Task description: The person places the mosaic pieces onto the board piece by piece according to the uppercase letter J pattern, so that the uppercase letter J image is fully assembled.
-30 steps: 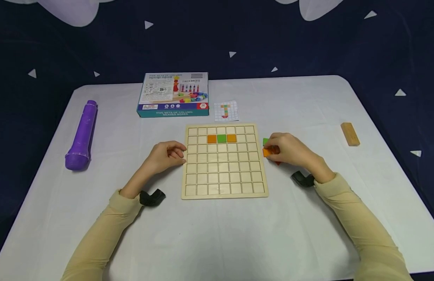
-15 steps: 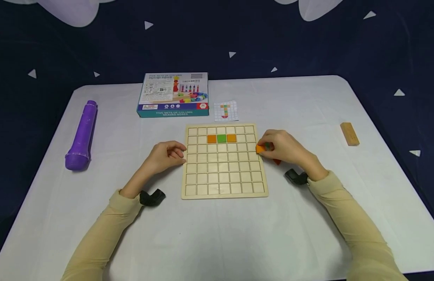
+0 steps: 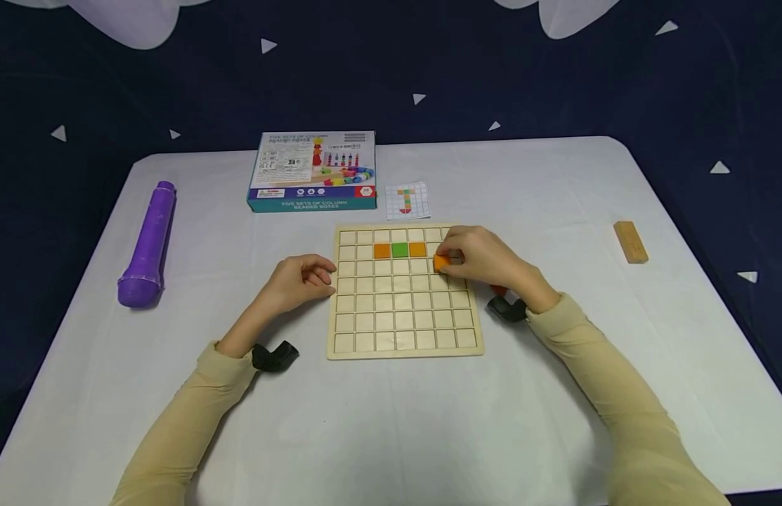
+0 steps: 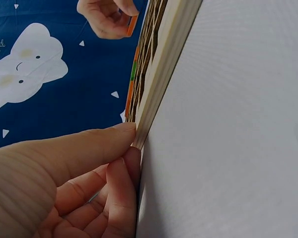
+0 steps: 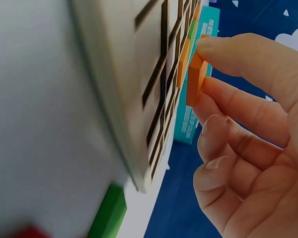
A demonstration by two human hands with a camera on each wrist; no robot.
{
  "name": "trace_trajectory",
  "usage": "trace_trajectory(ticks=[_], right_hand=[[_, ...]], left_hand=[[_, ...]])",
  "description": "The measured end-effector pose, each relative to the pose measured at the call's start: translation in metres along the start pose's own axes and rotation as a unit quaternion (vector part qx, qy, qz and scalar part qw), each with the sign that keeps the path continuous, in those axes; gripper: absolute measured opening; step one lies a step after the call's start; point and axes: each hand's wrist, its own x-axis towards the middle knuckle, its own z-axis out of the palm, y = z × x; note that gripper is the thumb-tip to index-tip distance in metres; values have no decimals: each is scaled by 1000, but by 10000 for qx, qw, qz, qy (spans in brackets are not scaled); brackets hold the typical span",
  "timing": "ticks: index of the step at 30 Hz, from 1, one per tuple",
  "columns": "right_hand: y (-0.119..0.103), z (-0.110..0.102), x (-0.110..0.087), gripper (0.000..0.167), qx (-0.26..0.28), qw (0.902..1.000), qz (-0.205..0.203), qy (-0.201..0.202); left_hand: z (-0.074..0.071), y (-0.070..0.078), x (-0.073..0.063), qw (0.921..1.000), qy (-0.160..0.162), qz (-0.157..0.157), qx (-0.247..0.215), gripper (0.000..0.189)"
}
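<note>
The wooden grid board (image 3: 393,340) lies flat on the table, with two orange tiles, one on the left (image 3: 381,251) and one on the right (image 3: 417,249), either side of a green tile (image 3: 400,250) in its second row. My right hand (image 3: 485,256) pinches another orange square tile (image 5: 196,79) between thumb and index finger, over the board's right part. At the board's left edge, my left hand (image 3: 296,282) holds the rim between thumb and index finger, its other fingers curled. In the left wrist view, the thumb (image 4: 97,148) lies against that edge.
A grid card (image 3: 407,201) with a coloured pattern lies behind the board, beside a toy box (image 3: 312,171). A purple microphone (image 3: 147,246) is at left, a wooden block (image 3: 631,242) at right. Right of the board are a red piece (image 3: 499,289) and green piece (image 5: 108,213).
My right hand has carried the orange tile left from beside the board to over its right part. My left hand stays at the board's left edge.
</note>
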Motion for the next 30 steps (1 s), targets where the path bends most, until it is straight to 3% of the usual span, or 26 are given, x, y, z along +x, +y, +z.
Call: trace_trajectory(ticks=[13, 19, 30], right_hand=[[-16, 11, 24, 20, 66, 9996, -232, -150], [-22, 14, 34, 17, -82, 9987, -288, -423], [-26, 20, 41, 17, -107, 9971, -511, -560]], left_hand=[[0, 1, 0, 10000, -1, -31, 31, 33], [0, 1, 0, 10000, -11, 6, 28, 33], [0, -1, -1, 10000, -9, 29, -29, 33]])
